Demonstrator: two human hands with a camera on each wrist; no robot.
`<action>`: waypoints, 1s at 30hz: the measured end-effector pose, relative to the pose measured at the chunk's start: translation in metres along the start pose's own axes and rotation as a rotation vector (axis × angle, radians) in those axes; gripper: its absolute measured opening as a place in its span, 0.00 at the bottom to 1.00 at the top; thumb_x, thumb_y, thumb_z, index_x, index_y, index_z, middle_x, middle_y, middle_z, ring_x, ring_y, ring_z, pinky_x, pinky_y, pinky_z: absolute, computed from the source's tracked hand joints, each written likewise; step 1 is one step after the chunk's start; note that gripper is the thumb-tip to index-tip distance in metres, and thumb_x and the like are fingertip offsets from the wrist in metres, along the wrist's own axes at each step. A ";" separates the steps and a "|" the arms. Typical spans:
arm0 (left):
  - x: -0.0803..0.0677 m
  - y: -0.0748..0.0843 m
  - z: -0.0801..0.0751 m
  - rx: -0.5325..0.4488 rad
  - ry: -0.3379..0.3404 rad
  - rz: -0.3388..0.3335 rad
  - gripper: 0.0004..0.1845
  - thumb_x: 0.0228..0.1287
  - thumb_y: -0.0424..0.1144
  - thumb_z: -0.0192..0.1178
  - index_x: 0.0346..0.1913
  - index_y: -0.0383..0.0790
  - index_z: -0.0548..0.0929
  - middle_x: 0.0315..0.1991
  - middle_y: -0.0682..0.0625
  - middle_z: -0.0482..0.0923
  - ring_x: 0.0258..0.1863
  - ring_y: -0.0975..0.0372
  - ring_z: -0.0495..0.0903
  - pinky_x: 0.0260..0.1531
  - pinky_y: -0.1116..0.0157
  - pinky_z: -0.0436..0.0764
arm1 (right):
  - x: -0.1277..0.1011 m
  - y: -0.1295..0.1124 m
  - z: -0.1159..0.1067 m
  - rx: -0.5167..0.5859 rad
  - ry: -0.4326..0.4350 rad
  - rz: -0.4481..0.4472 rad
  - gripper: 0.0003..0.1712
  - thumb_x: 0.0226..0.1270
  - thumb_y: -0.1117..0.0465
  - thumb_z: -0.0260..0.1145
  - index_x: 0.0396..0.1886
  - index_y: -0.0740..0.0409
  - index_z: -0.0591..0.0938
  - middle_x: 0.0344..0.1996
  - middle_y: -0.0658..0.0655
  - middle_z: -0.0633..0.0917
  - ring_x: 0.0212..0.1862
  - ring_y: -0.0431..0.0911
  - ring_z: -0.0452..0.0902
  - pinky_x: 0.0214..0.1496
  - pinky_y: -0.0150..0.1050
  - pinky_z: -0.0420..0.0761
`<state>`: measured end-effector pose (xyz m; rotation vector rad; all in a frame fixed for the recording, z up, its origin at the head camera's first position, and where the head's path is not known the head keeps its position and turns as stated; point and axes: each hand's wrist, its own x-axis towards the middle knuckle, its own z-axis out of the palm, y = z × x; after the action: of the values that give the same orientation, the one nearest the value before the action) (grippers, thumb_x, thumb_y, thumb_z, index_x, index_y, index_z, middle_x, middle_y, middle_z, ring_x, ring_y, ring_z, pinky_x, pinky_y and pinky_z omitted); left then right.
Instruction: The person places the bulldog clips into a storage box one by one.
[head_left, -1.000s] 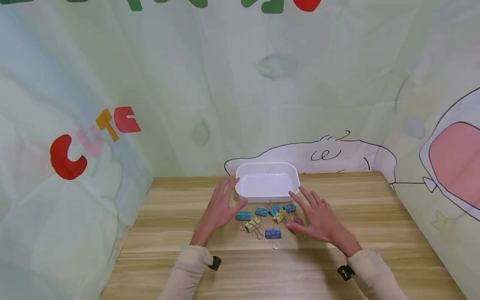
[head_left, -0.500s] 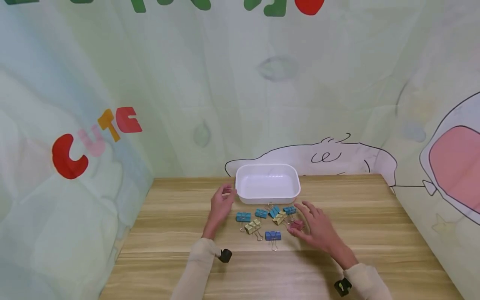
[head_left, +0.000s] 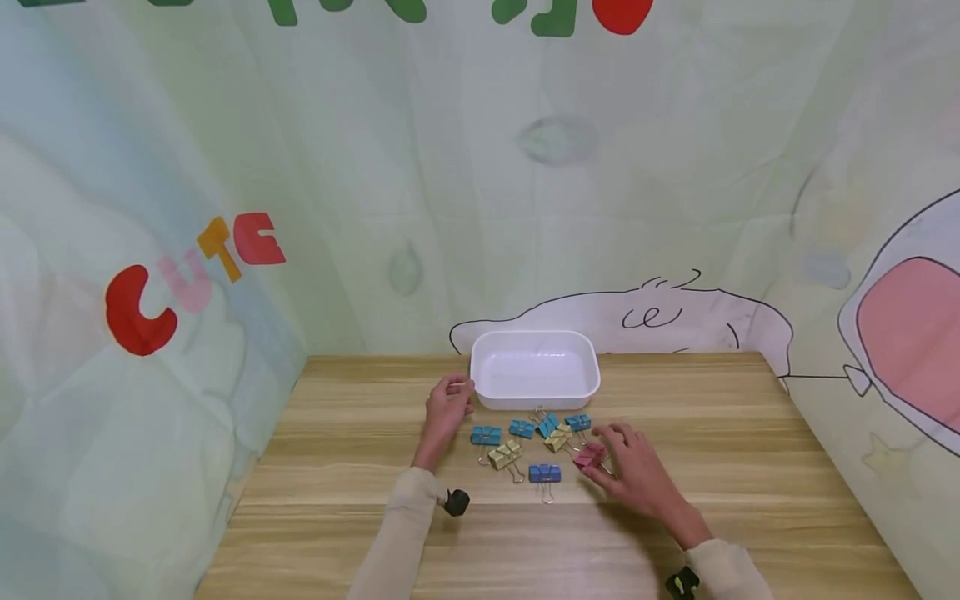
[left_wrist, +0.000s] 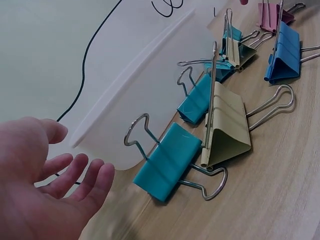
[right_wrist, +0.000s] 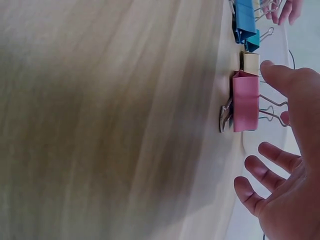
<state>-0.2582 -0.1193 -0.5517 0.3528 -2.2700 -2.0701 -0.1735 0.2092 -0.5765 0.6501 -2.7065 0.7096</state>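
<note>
My left hand (head_left: 447, 408) is at the left end of a white tray (head_left: 480, 392), its fingers loosely bent and holding nothing. In the left wrist view a teal binder clip (left_wrist: 167, 160) lies closest to that hand, beside a cream binder clip (left_wrist: 227, 125). My right hand (head_left: 636, 468) hovers by a pink binder clip (head_left: 590, 455), thumb and fingers spread around it. In the right wrist view the thumb is near the pink clip's body (right_wrist: 246, 102); I cannot tell whether it touches. A blue binder clip (head_left: 545, 473) lies between the hands.
Several more teal and cream clips, such as a teal binder clip (head_left: 577, 422), lie in front of the tray with their wire handles sticking out. The wooden table (head_left: 337, 533) meets a printed curtain (head_left: 360, 208) just behind the tray.
My left hand has drawn its fingers in and stays beside the tray's left end. My right hand has lowered and shifted slightly right, leaving the pink clip more visible. The clips lie as before.
</note>
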 end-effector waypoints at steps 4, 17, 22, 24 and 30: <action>0.003 0.000 0.001 -0.023 0.005 0.002 0.18 0.75 0.37 0.62 0.59 0.28 0.79 0.47 0.38 0.80 0.41 0.42 0.85 0.36 0.66 0.91 | -0.002 0.000 0.001 0.017 -0.003 0.004 0.34 0.60 0.52 0.81 0.62 0.60 0.80 0.56 0.65 0.81 0.56 0.62 0.77 0.58 0.64 0.82; 0.008 -0.001 0.004 -0.087 0.016 0.009 0.15 0.74 0.32 0.63 0.56 0.23 0.80 0.42 0.38 0.80 0.37 0.50 0.86 0.37 0.65 0.92 | -0.004 0.003 0.005 0.041 0.010 0.023 0.31 0.60 0.55 0.81 0.60 0.59 0.82 0.53 0.64 0.81 0.55 0.61 0.77 0.57 0.62 0.83; 0.008 0.000 0.004 -0.117 0.006 0.007 0.15 0.74 0.29 0.62 0.57 0.21 0.79 0.41 0.38 0.78 0.37 0.50 0.85 0.36 0.66 0.92 | -0.005 0.005 0.007 0.054 0.003 0.027 0.30 0.60 0.56 0.81 0.61 0.59 0.81 0.55 0.65 0.81 0.57 0.63 0.76 0.59 0.65 0.83; 0.007 0.001 0.004 -0.121 0.003 0.007 0.15 0.73 0.28 0.62 0.57 0.21 0.79 0.41 0.38 0.78 0.37 0.50 0.85 0.36 0.66 0.92 | -0.005 0.005 0.009 0.054 -0.002 0.033 0.29 0.61 0.57 0.80 0.60 0.59 0.82 0.55 0.65 0.81 0.57 0.63 0.76 0.59 0.65 0.83; 0.008 0.002 0.005 -0.125 0.004 -0.001 0.15 0.72 0.27 0.61 0.57 0.20 0.79 0.41 0.38 0.79 0.37 0.52 0.85 0.38 0.64 0.93 | -0.005 0.006 0.011 0.053 -0.011 0.033 0.24 0.62 0.58 0.79 0.56 0.57 0.83 0.53 0.63 0.82 0.55 0.61 0.77 0.58 0.60 0.83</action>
<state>-0.2673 -0.1158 -0.5509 0.3503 -2.1250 -2.1958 -0.1733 0.2104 -0.5899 0.6255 -2.7227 0.7911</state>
